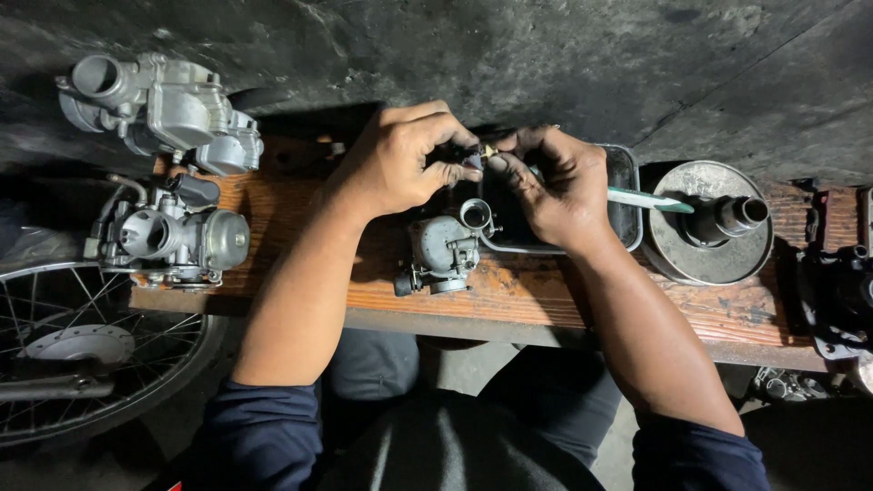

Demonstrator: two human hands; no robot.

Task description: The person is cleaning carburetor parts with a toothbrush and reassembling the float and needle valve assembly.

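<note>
My left hand (405, 159) and my right hand (555, 186) meet above the wooden bench (509, 295), both pinching a small brass part (485, 153) between their fingertips. My right hand also grips a screwdriver with a green and white handle (647, 200) that sticks out to the right. Just below the hands a small grey carburetor (446, 250) rests on the bench. A dark metal tray (626, 195) lies under my right hand.
Two larger silver carburetors (168, 105) (173, 236) sit at the bench's left end. A round metal disc with a central hub (714, 223) stands at the right, dark engine parts (841, 291) beyond it. A spoked wheel (82, 350) lies lower left.
</note>
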